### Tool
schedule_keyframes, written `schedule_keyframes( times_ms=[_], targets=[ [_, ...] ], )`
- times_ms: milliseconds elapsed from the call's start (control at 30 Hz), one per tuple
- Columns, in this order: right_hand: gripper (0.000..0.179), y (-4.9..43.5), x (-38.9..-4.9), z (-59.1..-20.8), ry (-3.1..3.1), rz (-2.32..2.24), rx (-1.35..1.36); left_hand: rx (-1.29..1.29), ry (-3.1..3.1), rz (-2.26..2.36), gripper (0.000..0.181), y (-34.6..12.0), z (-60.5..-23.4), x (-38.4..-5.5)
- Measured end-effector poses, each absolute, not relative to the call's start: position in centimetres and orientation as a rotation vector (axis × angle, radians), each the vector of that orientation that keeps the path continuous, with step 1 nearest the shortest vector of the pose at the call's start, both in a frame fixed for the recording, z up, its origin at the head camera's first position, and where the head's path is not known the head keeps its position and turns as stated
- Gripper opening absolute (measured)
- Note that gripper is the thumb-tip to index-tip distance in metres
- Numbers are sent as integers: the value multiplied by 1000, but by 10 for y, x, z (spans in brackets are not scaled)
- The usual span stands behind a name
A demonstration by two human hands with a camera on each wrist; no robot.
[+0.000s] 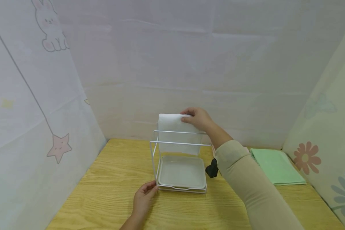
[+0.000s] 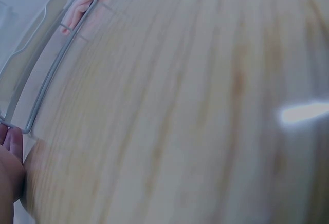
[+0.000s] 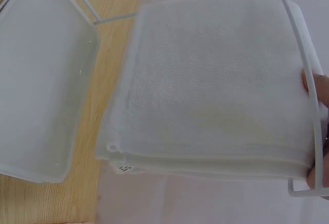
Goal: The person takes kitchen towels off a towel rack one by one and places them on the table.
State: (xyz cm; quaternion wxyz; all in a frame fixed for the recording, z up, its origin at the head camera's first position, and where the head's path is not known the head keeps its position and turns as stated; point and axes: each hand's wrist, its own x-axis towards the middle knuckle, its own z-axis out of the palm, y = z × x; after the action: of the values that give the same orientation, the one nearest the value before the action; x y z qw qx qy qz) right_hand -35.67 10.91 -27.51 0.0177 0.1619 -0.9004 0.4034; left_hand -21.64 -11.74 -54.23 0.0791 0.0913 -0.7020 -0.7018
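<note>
My right hand [image 1: 199, 118] grips the upper right corner of a folded white towel [image 1: 172, 123], thumb in front and fingers behind. The towel stands upright behind the bars of a white wire rack [image 1: 178, 143]. In the right wrist view its layered folded edge [image 3: 216, 165] shows, and only a few fingertips are visible at the side. My left hand [image 1: 143, 196] pinches the rack's front left bottom corner. A shallow pale grey tray [image 1: 184, 172] lies flat in the rack's base, in front of the towel.
A folded green cloth [image 1: 279, 166] lies on the wooden table [image 1: 118, 169] to the right, beyond my sleeve. A pink cloth [image 2: 85, 5] shows past the rack in the left wrist view. Printed fabric walls enclose the table at the back and both sides.
</note>
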Motion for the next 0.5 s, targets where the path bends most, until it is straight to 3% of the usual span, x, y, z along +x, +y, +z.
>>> schedule_keyframes(
  times_ms=[500],
  targets=[
    [30,114,-351,-243,-2776,1204,513,271,-2121,-2090,32,-117,-544,-219]
  ],
)
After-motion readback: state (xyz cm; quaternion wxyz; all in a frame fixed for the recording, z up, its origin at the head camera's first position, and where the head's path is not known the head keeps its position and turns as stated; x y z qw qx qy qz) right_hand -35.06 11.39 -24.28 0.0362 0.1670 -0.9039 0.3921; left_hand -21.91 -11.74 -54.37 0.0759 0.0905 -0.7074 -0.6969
